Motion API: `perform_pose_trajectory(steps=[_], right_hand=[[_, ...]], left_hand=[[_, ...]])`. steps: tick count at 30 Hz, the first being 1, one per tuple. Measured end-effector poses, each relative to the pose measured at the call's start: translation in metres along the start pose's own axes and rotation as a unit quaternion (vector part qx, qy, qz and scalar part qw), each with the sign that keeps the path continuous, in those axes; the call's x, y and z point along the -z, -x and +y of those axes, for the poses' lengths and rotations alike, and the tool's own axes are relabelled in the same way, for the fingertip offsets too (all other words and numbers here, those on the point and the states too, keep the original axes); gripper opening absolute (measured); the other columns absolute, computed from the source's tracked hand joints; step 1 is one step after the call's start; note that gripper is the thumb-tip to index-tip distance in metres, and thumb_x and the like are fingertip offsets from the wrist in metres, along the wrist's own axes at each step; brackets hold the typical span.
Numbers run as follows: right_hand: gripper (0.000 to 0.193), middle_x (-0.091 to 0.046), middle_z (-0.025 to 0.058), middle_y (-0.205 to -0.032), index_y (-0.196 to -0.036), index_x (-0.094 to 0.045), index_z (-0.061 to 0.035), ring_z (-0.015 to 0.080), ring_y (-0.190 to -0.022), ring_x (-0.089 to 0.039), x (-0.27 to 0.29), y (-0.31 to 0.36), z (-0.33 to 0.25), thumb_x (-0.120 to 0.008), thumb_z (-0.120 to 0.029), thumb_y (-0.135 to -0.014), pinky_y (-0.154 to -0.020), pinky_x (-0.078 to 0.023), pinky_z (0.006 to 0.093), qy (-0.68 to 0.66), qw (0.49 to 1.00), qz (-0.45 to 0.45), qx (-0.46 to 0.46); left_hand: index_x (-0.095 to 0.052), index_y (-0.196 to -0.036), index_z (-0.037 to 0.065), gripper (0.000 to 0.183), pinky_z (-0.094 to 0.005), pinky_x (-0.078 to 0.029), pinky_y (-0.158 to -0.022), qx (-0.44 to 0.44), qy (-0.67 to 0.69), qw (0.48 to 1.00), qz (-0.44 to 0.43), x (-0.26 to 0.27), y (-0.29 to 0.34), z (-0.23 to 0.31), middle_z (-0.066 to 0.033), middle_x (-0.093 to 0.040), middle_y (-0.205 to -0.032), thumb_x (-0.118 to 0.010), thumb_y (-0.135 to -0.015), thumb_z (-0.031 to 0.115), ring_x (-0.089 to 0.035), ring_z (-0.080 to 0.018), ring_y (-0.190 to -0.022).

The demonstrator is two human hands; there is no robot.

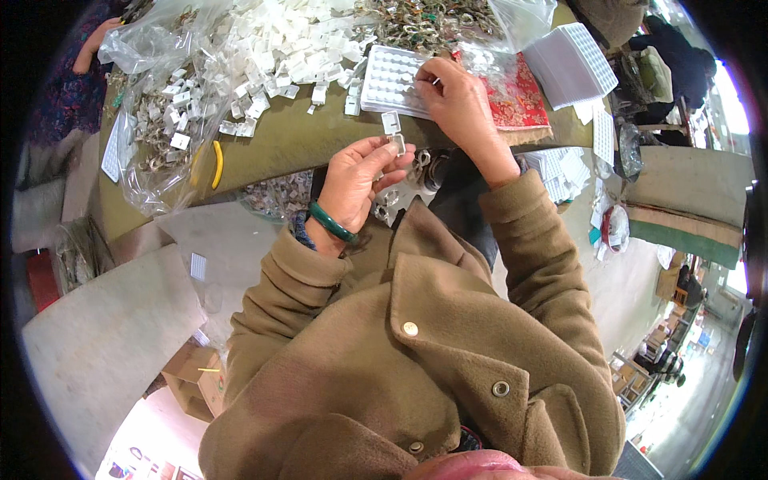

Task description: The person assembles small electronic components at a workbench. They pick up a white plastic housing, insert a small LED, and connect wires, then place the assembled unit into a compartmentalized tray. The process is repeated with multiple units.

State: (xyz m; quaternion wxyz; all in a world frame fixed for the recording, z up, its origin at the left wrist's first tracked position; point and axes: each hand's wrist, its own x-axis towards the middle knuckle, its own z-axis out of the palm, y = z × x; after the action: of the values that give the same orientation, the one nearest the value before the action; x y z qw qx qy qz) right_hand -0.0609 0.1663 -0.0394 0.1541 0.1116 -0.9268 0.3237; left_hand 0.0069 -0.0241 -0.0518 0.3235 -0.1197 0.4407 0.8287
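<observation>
Between its thumb and fingers, my left hand (356,176) holds a small clear plastic box (391,122) with its lid flipped up. A dark green bangle (330,223) circles that wrist. My right hand (462,102) reaches over the right end of a white dimpled tray (390,74), thumb and fingertips pinched together. Whatever those fingertips hold, if anything, is too small to make out. Beyond the tray lies a heap of small metal pieces (432,24). Many more small clear boxes (292,40) are piled to the left of the tray.
A stack of white trays (570,68) stands at the right on the green table (264,148), beside a red patterned cloth (518,100). Yellow-handled pliers (218,165) lie near the front edge. A clear bag (144,152) sits at left; another person's hand (100,36) is beyond it.
</observation>
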Motion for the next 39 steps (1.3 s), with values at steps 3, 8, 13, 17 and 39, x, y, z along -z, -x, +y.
perform_pose_trajectory(steps=[3,8,13,17,39], right_hand=[[0.017,-0.066,0.0154,-0.089,-0.099,-0.069,-0.0073,0.0355,-0.087,-0.064,0.006,0.001,-0.002,-0.064,-0.009,-0.082,-0.077,-0.050,0.0422,-0.046,0.997,-0.041,-0.041],[0.018,-0.067,0.0148,-0.087,-0.100,-0.070,-0.0046,0.0317,-0.080,-0.066,0.004,-0.001,-0.003,-0.067,-0.010,-0.083,-0.072,-0.051,0.0377,0.017,0.998,-0.062,0.019],[0.018,-0.066,0.0156,-0.087,-0.098,-0.067,-0.0024,0.0350,-0.082,-0.065,0.006,-0.002,0.000,-0.066,-0.012,-0.083,-0.073,-0.051,0.0401,0.017,0.997,-0.074,0.025],[0.017,-0.066,0.0165,-0.088,-0.096,-0.064,-0.0021,0.0363,-0.081,-0.065,0.011,-0.002,-0.006,-0.065,-0.013,-0.083,-0.071,-0.052,0.0420,0.058,0.994,-0.074,0.060],[0.013,-0.068,0.0069,-0.083,-0.095,-0.072,-0.0028,0.0192,-0.070,-0.067,0.018,0.050,-0.040,-0.066,0.000,-0.083,-0.061,-0.052,0.0288,-0.083,0.993,-0.055,0.067]], left_hand=[[-0.057,-0.119,0.000,0.025,-0.0180,-0.055,-0.076,-0.011,0.004,1.000,-0.002,0.001,-0.001,0.007,-0.0099,-0.066,-0.116,-0.054,-0.097,0.010,-0.066,-0.0102,-0.098],[-0.057,-0.120,0.001,0.026,-0.0189,-0.055,-0.076,-0.018,-0.001,1.000,0.014,-0.001,-0.003,0.012,-0.0098,-0.066,-0.118,-0.055,-0.096,0.012,-0.066,-0.0101,-0.100],[-0.058,-0.119,0.002,0.026,-0.0185,-0.054,-0.074,-0.036,0.014,0.999,0.021,-0.001,-0.007,0.014,-0.0090,-0.066,-0.118,-0.056,-0.096,0.014,-0.066,-0.0095,-0.099],[-0.059,-0.119,0.002,0.026,-0.0179,-0.054,-0.072,-0.053,0.032,0.998,0.024,-0.001,-0.009,0.013,-0.0086,-0.067,-0.116,-0.057,-0.096,0.015,-0.066,-0.0099,-0.099],[-0.065,-0.112,0.003,0.021,-0.0191,-0.054,-0.072,-0.057,0.055,0.997,0.011,-0.003,-0.008,-0.001,-0.0013,-0.068,-0.095,-0.063,-0.094,0.014,-0.063,-0.0059,-0.081]])
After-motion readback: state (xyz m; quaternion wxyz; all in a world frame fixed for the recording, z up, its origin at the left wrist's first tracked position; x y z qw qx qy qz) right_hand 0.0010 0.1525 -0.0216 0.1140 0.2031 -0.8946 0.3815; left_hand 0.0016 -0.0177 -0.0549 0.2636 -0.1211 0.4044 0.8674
